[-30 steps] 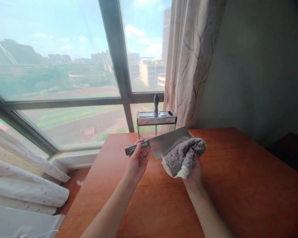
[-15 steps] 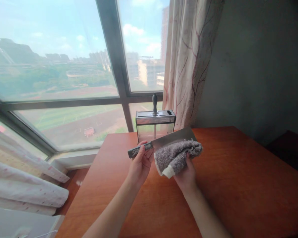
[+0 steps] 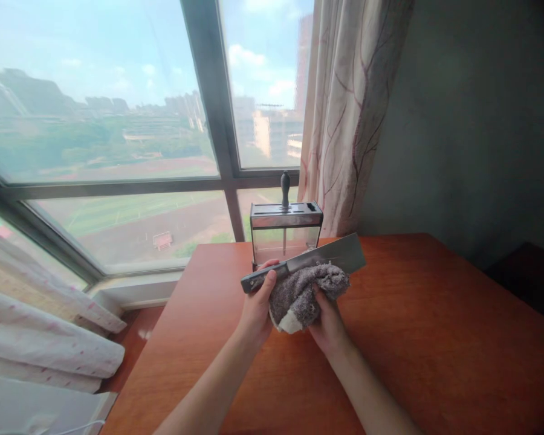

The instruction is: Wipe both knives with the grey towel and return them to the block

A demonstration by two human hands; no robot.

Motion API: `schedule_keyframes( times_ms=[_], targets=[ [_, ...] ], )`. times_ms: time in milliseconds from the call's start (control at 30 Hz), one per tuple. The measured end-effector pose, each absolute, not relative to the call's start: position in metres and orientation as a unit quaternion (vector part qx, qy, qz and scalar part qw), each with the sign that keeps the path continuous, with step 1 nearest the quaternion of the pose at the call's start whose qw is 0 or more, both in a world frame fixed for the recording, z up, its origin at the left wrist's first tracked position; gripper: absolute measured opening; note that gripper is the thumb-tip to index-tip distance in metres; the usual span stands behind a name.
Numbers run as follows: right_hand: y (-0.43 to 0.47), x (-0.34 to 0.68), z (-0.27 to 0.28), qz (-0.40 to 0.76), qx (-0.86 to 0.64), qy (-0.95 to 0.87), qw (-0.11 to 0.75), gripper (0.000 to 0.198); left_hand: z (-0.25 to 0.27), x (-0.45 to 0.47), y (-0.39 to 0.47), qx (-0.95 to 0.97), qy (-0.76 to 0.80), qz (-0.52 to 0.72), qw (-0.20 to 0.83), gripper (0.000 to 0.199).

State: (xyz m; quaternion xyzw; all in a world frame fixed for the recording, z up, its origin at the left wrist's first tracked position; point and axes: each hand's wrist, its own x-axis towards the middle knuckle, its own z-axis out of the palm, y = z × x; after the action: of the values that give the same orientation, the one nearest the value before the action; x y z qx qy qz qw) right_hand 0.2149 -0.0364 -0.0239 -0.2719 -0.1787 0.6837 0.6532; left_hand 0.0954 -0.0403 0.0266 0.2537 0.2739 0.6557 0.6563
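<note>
A cleaver (image 3: 351, 251) with a dark handle and a broad metal blade is held above the table, its blade pointing right and slightly up. My left hand (image 3: 257, 305) is closed around the handle, thumb on top. My right hand (image 3: 327, 320) grips a fuzzy grey-brown cloth (image 3: 294, 293) with a pale patch at its lower edge. The cloth lies against the blade's lower part near the handle and hides it. Behind the blade stands a knife block (image 3: 286, 220) with clear sides, a slotted metal top and a dark upright handle.
The brown wooden table (image 3: 199, 362) spreads beneath my arms. Beyond its far edge are a large window (image 3: 224, 178) and a patterned curtain (image 3: 340, 121). Another curtain (image 3: 49, 332) hangs at the left, and a dark wall (image 3: 457, 121) is on the right.
The cloth and my right hand have moved left along the blade toward the handle, baring more of the blade's tip end. The cleaver has shifted slightly right.
</note>
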Motion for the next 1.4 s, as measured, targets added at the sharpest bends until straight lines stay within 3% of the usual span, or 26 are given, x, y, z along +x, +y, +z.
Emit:
schedule_keyframes(
  times_ms=[367,533,800,1100,1400],
  targets=[
    [-0.015,0.261,-0.023,0.622,-0.306,-0.118,0.711,0.037,0.031,0.067,-0.023,0.284,0.265,0.647,0.656,0.029],
    [-0.016,0.269,-0.017,0.552,-0.362,-0.152,0.735,0.042,0.037,0.048,-0.017,0.291,0.287,0.668,0.622,0.03],
    [-0.017,0.273,-0.017,0.526,-0.408,-0.208,0.716,0.037,0.042,0.037,-0.011,0.279,0.312,0.7,0.579,0.026],
    [-0.022,0.284,-0.013,0.56,-0.411,-0.29,0.658,0.037,0.049,0.022,-0.009,0.316,0.358,0.708,0.521,0.032],
    [-0.027,0.292,-0.001,0.529,-0.417,-0.544,0.5,0.047,0.056,0.012,-0.014,0.382,0.413,0.644,0.518,0.03]
  ],
)
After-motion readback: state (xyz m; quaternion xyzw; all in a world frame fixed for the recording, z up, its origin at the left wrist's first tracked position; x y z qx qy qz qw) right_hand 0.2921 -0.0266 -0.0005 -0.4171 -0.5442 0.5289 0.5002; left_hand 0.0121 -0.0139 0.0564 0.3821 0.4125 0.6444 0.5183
